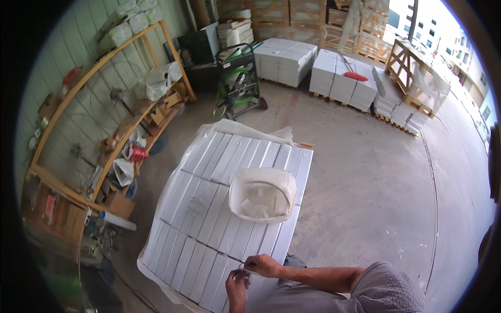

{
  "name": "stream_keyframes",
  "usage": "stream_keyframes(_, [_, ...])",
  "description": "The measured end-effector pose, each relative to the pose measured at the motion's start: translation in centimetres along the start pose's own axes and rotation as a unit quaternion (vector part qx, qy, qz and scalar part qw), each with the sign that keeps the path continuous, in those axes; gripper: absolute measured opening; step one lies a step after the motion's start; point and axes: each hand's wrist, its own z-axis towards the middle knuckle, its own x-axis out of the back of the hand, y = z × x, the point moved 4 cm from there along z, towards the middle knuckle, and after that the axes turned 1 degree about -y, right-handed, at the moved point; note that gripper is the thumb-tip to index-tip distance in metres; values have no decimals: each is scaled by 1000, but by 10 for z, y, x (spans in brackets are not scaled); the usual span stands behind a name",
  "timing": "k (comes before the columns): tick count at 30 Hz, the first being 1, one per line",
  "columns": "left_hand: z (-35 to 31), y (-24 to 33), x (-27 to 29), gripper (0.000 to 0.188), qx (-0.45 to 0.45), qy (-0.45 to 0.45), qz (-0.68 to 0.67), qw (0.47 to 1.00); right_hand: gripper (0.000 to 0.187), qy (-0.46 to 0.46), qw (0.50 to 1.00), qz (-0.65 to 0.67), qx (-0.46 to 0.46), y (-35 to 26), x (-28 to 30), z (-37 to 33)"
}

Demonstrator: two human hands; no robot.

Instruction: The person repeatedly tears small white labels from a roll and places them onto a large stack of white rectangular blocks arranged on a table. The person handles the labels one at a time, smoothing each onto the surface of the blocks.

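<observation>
Close together, the two bare hands meet over the near edge of the stack of white boxes (177, 201), low in the view. The right hand (263, 265) comes in from the right on a bent arm, its forearm running almost level out of a grey sleeve (389, 289) with a dimpled, open-textured weave; the back of the hand faces up and the fingers curl toward the left hand (238, 281). That one rises from the lower edge, wrist nearly upright, fingers bent inward at the tips. A small pale piece (249, 272) shows between the two sets of fingers, just above the box tops; it is too small to make out, and I cannot tell which fingers pinch it or how firmly. The boxes are long, narrow and smooth-faced, laid side by side in three rows, with crinkled translucent film (224, 126) loose along the far and left edges. Beyond the hands, near the stack's right side, stands a white tub (236, 203), rounded and bulging, with a curved handle (282, 193) and flat, pale scraps (261, 209) lying loose inside. Smooth grey concrete floor (355, 208) spreads to the right, lightly scuffed.
</observation>
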Motion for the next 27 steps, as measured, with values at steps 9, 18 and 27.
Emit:
stream_keyframes(9, [36, 59, -33, 16, -140, 17, 122, 982, 24, 308, 859, 327, -247, 102, 72, 0])
stream_keyframes(18, [144, 134, -138, 22, -295, 54, 415, 859, 25, 233, 903, 230, -279, 123, 53, -19])
stream_keyframes(27, [127, 120, -98, 28, -237, 23, 403, 883, 18, 215, 968, -48, -123, 52, 41, -5])
